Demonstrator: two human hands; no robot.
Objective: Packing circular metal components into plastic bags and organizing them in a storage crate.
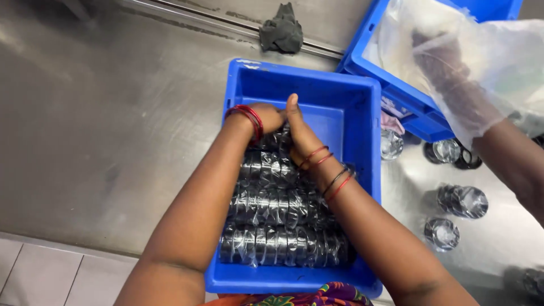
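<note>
A blue crate point(362, 170) sits on the steel table point(113, 141) directly below the camera, its long side running away from the viewer. Inside it lie clear-wrapped rolls of dark rings point(283, 246), each roll resting on its side with its long axis running left to right; the rolls are stacked row behind row from the near wall toward the far wall. The left hand point(266, 117) (red bangles at the wrist) presses down on the farthest roll, fingers curled over it. The right hand point(300, 133) lies against the same roll beside the left, thumb raised, fingers bent around the wrap; both hands touch each other. Whether either hand fully encloses the roll cannot be told, as the fingertips are hidden.

To the right, on the table, several shorter wrapped stacks point(463, 201) lie scattered, well apart from the crate. Farther back, a second blue crate point(396, 90) stands tilted to the first, and another person's hand in a clear plastic glove point(453, 85) reaches over it. At the far edge lies a crumpled grey cloth point(281, 31).
</note>
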